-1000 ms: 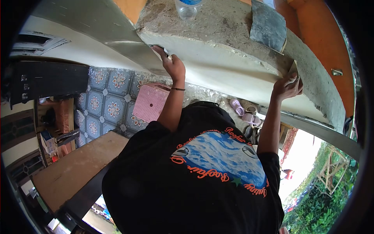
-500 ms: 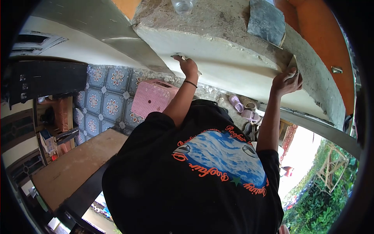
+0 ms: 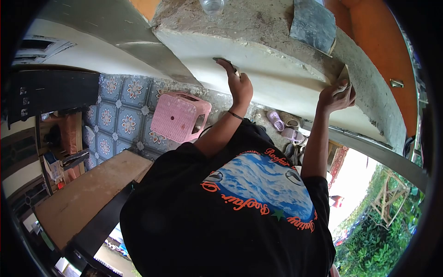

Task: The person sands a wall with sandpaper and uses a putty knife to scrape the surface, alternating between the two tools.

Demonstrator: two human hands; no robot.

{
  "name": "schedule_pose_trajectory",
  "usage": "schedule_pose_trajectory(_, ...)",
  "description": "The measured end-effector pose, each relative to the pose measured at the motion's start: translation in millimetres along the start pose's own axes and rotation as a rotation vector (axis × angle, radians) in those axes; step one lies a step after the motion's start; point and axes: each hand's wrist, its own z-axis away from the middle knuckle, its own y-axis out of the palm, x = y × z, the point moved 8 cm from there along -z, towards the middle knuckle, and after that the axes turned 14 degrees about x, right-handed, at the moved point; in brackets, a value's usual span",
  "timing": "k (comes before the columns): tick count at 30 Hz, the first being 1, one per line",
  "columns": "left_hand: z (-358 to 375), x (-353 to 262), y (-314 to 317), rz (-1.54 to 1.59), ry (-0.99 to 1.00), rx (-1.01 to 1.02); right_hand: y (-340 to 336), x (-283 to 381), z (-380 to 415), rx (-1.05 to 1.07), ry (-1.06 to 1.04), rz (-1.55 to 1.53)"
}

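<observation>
My left hand (image 3: pixel 241 87) is closed round a flat scraper (image 3: pixel 221 60), its thin dark edge lying against the smooth whitish front face (image 3: pixel 198 48) of a concrete ledge. The index finger stretches along the tool. Farther right, my right hand (image 3: pixel 338 96) grips a putty knife (image 3: pixel 344 73) by its lower part, the pale blade pointing up beside the ledge's rough edge. Fingers cover most of both tools. On the grey ledge top (image 3: pixel 258 23) lie a dark grey flat sheet (image 3: pixel 314 25) and a clear plastic cup (image 3: pixel 213 5).
Below the ledge, a pink plastic stool (image 3: pixel 177 117) stands on blue patterned floor tiles (image 3: pixel 127 122). Purple clogs (image 3: pixel 275 120) and other footwear sit near the ledge's foot. A brown-topped table (image 3: pixel 92 198) is at left, and green plants (image 3: pixel 383 240) show outside at lower right.
My left hand has slid to the right along the ledge face with the scraper, its wrist turning. My right hand stays in nearly the same place. The view has shifted slightly.
</observation>
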Motion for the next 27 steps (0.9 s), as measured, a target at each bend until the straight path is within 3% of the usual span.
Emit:
schedule_pose_trajectory(1,0.8,6.3,0.5,-0.151,0.021,-0.049,0.9,0.5,-0.7,0.0,-0.003,-0.002)
schedule_pose_trajectory(3,-14.3,71.3,-18.5,-0.025,-0.261,-0.083,-0.9,0.3,-0.1,0.001,-0.013,-0.016)
schedule_pose_trajectory(4,-29.2,133.5,-34.4,0.121,-0.398,-0.074,-3.1,0.9,0.7,-0.002,-0.014,-0.015)
schedule_pose_trajectory(5,-42.3,162.9,-56.7,0.115,-0.398,-0.059,-2.9,1.9,0.3,0.008,-0.011,-0.036)
schedule_pose_trajectory(7,-42.5,125.4,-72.6,0.062,-0.322,-0.039,-3.8,1.4,-1.9,0.001,-0.01,-0.048)
schedule_pose_trajectory(8,-30.1,56.0,-59.0,0.071,-0.09,-0.082,-2.1,0.6,-4.2,-0.011,-0.017,-0.047)
schedule_pose_trajectory(11,0.5,19.9,-16.6,-0.12,0.007,0.037,-3.3,-0.5,5.3,-0.001,-0.01,-0.058)
schedule_pose_trajectory(12,1.2,31.3,-15.0,-0.212,0.074,-0.042,-1.5,-1.8,4.0,-0.013,-0.002,-0.047)
schedule_pose_trajectory(13,-4.9,48.7,-23.5,-0.209,0.076,-0.066,-0.7,-2.0,2.1,-0.025,0.001,-0.039)
schedule_pose_trajectory(15,-17.7,138.9,-39.3,0.122,-0.556,0.033,-1.8,2.1,0.5,0.019,-0.015,-0.05)
schedule_pose_trajectory(16,-27.5,162.0,-57.4,0.257,-0.437,-0.149,-2.6,5.4,-1.0,0.019,-0.028,-0.051)
schedule_pose_trajectory(17,-34.7,139.7,-67.2,0.133,-0.513,-0.109,-4.8,6.1,-0.5,0.023,-0.037,-0.046)
schedule_pose_trajectory(20,-22.4,54.0,-25.1,0.175,-0.198,-0.159,-4.8,1.5,0.6,0.07,-0.062,-0.028)
schedule_pose_trajectory(23,21.9,10.7,32.3,-0.344,0.032,-0.083,-7.6,-1.0,3.0,0.111,-0.077,-0.131)
schedule_pose_trajectory(25,15.9,32.3,21.3,-0.157,-0.037,-0.163,-15.0,-8.0,8.0,0.209,-0.085,-0.137)
schedule_pose_trajectory(26,14.8,45.0,8.3,0.268,-0.48,-0.144,-20.4,-13.2,10.6,0.244,-0.044,-0.297)
schedule_pose_trajectory(27,-5.0,90.5,-14.7,0.131,-0.325,-0.298,-24.5,-19.9,11.8,0.27,0.0,-0.459)
